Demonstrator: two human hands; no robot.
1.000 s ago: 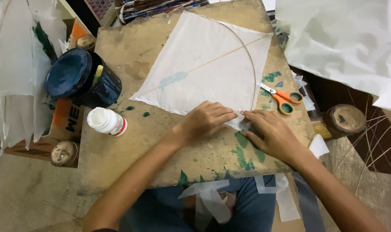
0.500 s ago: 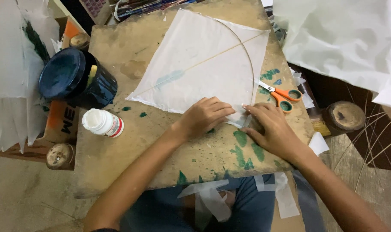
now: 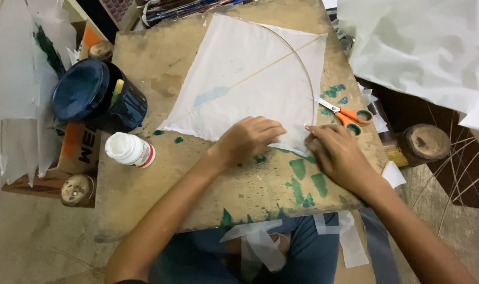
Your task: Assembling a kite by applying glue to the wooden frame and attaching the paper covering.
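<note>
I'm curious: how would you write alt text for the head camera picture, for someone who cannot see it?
Two bare hands, left hand and right hand, press the near edge of a white paper kite on a worn wooden board. Orange scissors lie right; a white bottle and dark pot stand left.

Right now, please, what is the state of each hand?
Left hand: palm down, fingers curled, pressing the white paper kite at its lower corner; grasps nothing.
Right hand: flat and open, fingertips on the same corner; holds nothing.
</note>
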